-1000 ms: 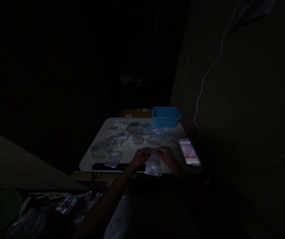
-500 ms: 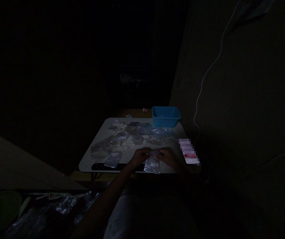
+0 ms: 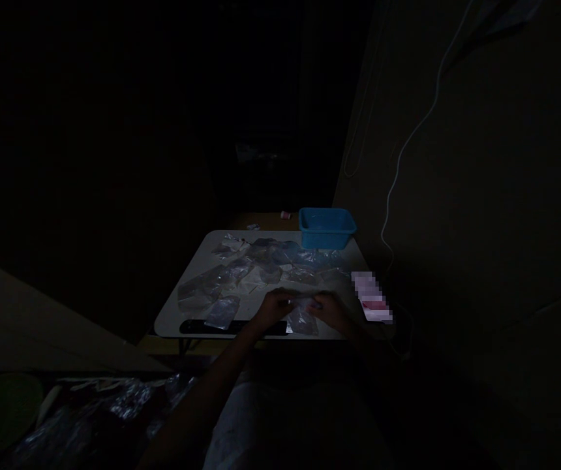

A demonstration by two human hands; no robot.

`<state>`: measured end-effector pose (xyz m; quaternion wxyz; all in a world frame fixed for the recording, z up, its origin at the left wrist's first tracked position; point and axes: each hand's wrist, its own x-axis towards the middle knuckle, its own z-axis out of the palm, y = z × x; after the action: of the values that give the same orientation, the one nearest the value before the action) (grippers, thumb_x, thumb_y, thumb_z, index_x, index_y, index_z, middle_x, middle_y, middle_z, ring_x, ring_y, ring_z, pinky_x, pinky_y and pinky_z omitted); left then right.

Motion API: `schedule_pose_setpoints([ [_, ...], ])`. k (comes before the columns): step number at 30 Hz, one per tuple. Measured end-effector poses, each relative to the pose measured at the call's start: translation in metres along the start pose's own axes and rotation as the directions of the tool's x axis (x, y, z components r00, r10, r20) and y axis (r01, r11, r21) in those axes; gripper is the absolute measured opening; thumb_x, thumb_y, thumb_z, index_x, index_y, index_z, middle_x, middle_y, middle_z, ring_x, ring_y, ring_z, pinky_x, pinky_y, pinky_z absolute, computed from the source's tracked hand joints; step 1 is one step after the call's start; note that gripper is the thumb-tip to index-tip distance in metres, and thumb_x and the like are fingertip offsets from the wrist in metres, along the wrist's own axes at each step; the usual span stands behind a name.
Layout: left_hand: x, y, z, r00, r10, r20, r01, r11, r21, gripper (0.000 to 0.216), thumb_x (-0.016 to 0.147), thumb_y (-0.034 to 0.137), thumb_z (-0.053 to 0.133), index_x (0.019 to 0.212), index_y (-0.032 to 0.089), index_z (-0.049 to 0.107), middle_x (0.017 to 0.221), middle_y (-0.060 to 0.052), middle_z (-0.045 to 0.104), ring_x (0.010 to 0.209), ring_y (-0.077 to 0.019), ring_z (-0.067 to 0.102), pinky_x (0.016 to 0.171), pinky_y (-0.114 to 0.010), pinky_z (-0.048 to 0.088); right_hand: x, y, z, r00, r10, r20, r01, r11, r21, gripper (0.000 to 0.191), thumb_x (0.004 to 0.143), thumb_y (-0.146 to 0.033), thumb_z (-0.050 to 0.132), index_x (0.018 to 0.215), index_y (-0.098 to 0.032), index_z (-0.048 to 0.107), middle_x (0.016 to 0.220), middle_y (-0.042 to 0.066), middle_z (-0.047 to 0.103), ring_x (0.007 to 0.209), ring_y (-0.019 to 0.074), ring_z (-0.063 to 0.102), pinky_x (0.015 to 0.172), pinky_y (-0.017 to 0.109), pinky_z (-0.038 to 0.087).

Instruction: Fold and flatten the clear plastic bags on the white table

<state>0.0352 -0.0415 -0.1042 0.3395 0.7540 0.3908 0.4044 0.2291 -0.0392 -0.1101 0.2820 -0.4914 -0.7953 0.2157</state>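
a: what are the hands doing?

b: the left hand point(image 3: 273, 309) and the right hand point(image 3: 330, 312) both grip the upper part of a clear plastic bag point(image 3: 304, 322), between them at the near edge of a white table point(image 3: 167, 323).

a: anything else?

b: more bags point(image 3: 222, 312) lie scattered across the tabletop; a blue basin point(image 3: 327, 240) stands at its far right corner.
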Motion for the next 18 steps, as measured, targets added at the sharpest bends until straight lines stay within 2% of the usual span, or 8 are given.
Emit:
schedule_pose_setpoints([
  [2, 0.0002, -0.0018, -0.0012, 1.000, 0.020, -0.010, -0.020, 0.998, 0.057, 0.017, 0.066, 0.015, 0.060, 0.081, 0.018, 0.067, 0.092, -0.006, 0.066, 0.082, -0.0158, 0.059, 0.075, -0.027, 0.045, -0.0003, -0.0013, -0.0018, 1.000, -0.028, 0.005, 0.029, 0.999, -0.035, 0.018, 0.067, -0.023, 0.055, 0.051, -0.015, 0.050, 0.051, -0.004, 0.047, 0.048, 0.0075, 0.041, 0.046, 0.019, 0.026],
  [6, 0.0000, -0.0029, -0.0001, 0.999, -0.006, -0.031, 0.012, 0.979, 0.206, 0.022, 0.064, 0.013, 0.061, 0.084, 0.020, 0.065, 0.090, -0.003, 0.066, 0.078, -0.0137, 0.058, 0.075, -0.026, 0.044, -0.0016, -0.0023, -0.0038, 0.998, -0.070, -0.009, 0.068, 0.993, -0.092, 0.016, 0.068, -0.025, 0.054, 0.055, -0.015, 0.054, 0.054, -0.001, 0.052, 0.051, 0.0090, 0.045, 0.049, 0.020, 0.029],
  [9, 0.0000, -0.0035, 0.0012, 1.000, -0.017, -0.022, 0.023, 0.959, 0.281, 0.013, 0.063, 0.011, 0.060, 0.072, 0.018, 0.065, 0.081, -0.003, 0.067, 0.074, -0.0139, 0.057, 0.072, -0.026, 0.043, -0.0023, -0.0014, -0.0041, 0.997, -0.075, -0.025, 0.072, 0.991, -0.112, 0.013, 0.068, -0.023, 0.055, 0.057, -0.015, 0.057, 0.057, 0.001, 0.056, 0.054, 0.0110, 0.049, 0.051, 0.021, 0.032],
  [12, 0.0002, -0.0058, 0.0009, 1.000, 0.021, -0.012, -0.016, 0.951, 0.308, 0.013, 0.060, 0.006, 0.058, 0.065, 0.017, 0.063, 0.075, -0.002, 0.066, 0.073, -0.0144, 0.057, 0.072, -0.026, 0.042, -0.0025, 0.0002, -0.0039, 0.993, -0.107, -0.045, 0.101, 0.988, -0.119, 0.005, 0.064, -0.017, 0.056, 0.066, -0.016, 0.061, 0.067, 0.003, 0.062, 0.063, 0.0136, 0.053, 0.058, 0.023, 0.036],
  [14, 0.0003, -0.0072, 0.0001, 0.998, 0.058, 0.011, -0.058, 0.948, 0.312, 0.016, 0.060, 0.004, 0.056, 0.065, 0.017, 0.063, 0.076, -0.002, 0.066, 0.074, -0.0141, 0.057, 0.074, -0.026, 0.041, -0.0025, 0.0007, -0.0036, 0.990, -0.129, -0.055, 0.120, 0.983, -0.140, 0.010, 0.062, -0.015, 0.057, 0.070, -0.017, 0.062, 0.071, 0.003, 0.063, 0.068, 0.0149, 0.054, 0.063, 0.024, 0.037],
  [18, 0.0006, -0.0063, -0.0012, 0.996, 0.082, 0.039, -0.091, 0.936, 0.341, 0.017, 0.059, 0.003, 0.054, 0.065, 0.017, 0.062, 0.073, -0.002, 0.064, 0.075, -0.0149, 0.057, 0.076, -0.029, 0.041, -0.0029, -0.0008, -0.0031, 0.986, -0.156, -0.055, 0.142, 0.968, -0.206, 0.007, 0.060, -0.014, 0.059, 0.065, -0.018, 0.061, 0.069, 0.003, 0.062, 0.070, 0.0166, 0.054, 0.067, 0.027, 0.036],
])
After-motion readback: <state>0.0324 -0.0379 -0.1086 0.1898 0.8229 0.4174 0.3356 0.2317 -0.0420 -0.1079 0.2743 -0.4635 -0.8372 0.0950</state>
